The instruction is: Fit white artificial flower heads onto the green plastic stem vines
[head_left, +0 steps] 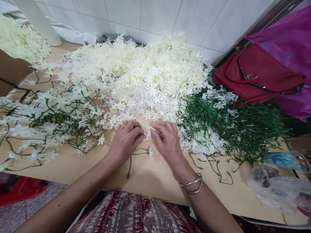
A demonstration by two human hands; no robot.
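My left hand [126,139] is closed in a pinch over the table, with a ring on one finger. Its fingertips are on a small white artificial flower [147,132] that shows between my hands. Facing it, my right hand [168,142] also pinches, thumb and forefinger on the other side of the same flower; finer detail is too small to tell. Just below them lies a thin green stem [139,153] with a white blossom at its end. Beyond my fingers rises a big heap of cream-white artificial flowers [155,71].
White flowers on green stems [60,116] spread at the left. A pile of green stems [250,129] lies at the right, beside a red handbag [257,72]. Clear plastic bags [279,187] sit at the right front. A tiled wall [157,16] bounds the table's back.
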